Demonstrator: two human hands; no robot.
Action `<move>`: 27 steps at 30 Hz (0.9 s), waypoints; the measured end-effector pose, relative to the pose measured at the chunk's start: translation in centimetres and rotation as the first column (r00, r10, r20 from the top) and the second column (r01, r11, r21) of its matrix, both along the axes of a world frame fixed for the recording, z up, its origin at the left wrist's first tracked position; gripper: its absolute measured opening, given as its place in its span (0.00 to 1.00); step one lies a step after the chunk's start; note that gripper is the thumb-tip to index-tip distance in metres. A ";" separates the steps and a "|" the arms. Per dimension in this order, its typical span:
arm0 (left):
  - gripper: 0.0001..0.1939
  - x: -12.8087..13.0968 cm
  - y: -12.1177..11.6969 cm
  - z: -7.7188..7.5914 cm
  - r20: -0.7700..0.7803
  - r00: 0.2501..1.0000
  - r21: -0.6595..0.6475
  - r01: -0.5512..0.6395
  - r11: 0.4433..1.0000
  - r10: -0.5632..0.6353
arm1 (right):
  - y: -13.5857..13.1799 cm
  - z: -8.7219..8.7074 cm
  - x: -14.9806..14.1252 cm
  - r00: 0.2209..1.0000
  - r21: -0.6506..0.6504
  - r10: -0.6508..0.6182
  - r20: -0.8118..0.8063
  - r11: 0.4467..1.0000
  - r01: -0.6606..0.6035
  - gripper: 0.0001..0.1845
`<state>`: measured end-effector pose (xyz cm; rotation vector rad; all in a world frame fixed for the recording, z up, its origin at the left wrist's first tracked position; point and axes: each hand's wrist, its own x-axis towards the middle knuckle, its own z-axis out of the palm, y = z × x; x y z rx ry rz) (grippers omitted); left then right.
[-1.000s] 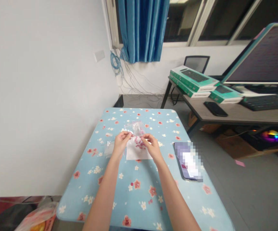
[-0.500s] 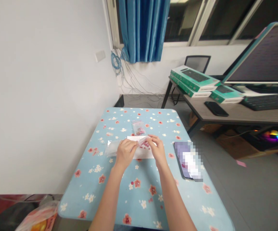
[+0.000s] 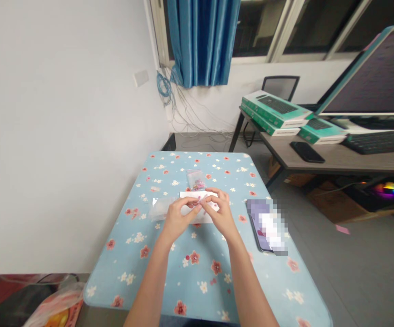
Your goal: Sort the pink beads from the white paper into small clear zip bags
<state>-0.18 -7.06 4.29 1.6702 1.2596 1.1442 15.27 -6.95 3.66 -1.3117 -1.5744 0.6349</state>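
Over a white sheet of paper [image 3: 197,220], my left hand [image 3: 179,218] and my right hand [image 3: 221,214] meet, fingertips pinching a small clear plastic bag [image 3: 203,198] from both sides. My fingers cover most of that bag, so its opening cannot be made out. Some small pinkish-red pieces [image 3: 215,205] lie on the paper, partly behind my right fingers. Just beyond the paper lies a clear bag with colourful small pieces in it [image 3: 196,181]. Left of my left hand is a flat pile of clear plastic bags [image 3: 159,210].
The flowered blue table [image 3: 142,277] has a phone [image 3: 256,227] at its right side. A small red piece [image 3: 187,257] lies nearer me. To the right, a desk [image 3: 285,152] bears green keyboard boxes [image 3: 275,111], a black phone [image 3: 307,152] and a monitor [image 3: 370,77]. A wall stands left.
My hands have drawn closer together, fingertips now almost touching around the clear bag. My right hand has shifted slightly left and its fingers are more curled.
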 end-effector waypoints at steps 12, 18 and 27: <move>0.13 -0.2 0.2 -0.1 0.207 0.971 -0.263 0.169 0.950 -0.116 | -0.2 -0.3 0.2 0.990 -0.012 0.063 0.130 0.998 -0.062 0.14; 0.14 -0.2 0.4 -0.7 0.328 0.938 -0.330 0.225 0.917 -0.112 | -0.5 0.3 0.3 0.975 0.004 0.076 0.208 0.997 -0.079 0.14; 0.08 0.2 0.0 -0.1 -0.131 0.991 -0.055 0.006 0.998 -0.013 | -0.9 0.9 0.1 0.951 0.023 0.022 0.307 0.999 -0.030 0.11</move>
